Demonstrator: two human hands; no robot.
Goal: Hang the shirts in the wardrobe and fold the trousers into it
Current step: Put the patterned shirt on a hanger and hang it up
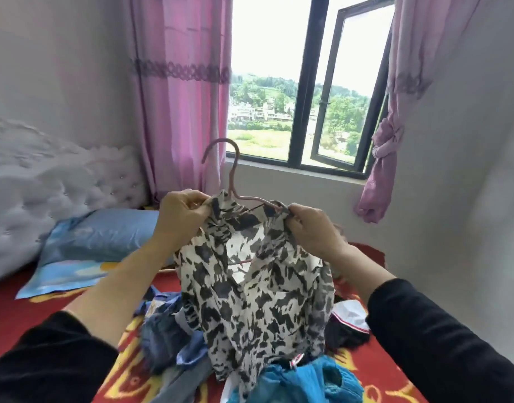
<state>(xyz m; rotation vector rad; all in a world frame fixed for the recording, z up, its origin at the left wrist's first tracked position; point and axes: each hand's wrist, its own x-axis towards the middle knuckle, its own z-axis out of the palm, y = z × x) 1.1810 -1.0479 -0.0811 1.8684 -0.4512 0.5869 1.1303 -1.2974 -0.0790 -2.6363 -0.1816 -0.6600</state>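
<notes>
The left grip (pixel 183 212) is clenched in a pinch on one shoulder edge of the black-and-white patterned shirt (pixel 258 292), fingers curled over the cloth. The right grip (pixel 311 228) pinches the opposite shoulder the same way, where the cloth meets an arm of the pink hanger (pixel 234 170). Between the two, the shirt is held up in the air with its collar open, and its body droops until the hem reaches the heap of clothes (pixel 308 382) on the bed (pixel 375 370). The hanger sits inside the neck, its hook upright above the collar and its lower bar showing through the opening. Open air lies above and ahead of the hook. To the left are a blue pillow (pixel 99 237) and a tufted headboard (pixel 61 181). Ahead is the window (pixel 308 82) with one pane swung open, pink curtains (pixel 180 97) at its sides, and a plain wall (pixel 468 170) on the right.
</notes>
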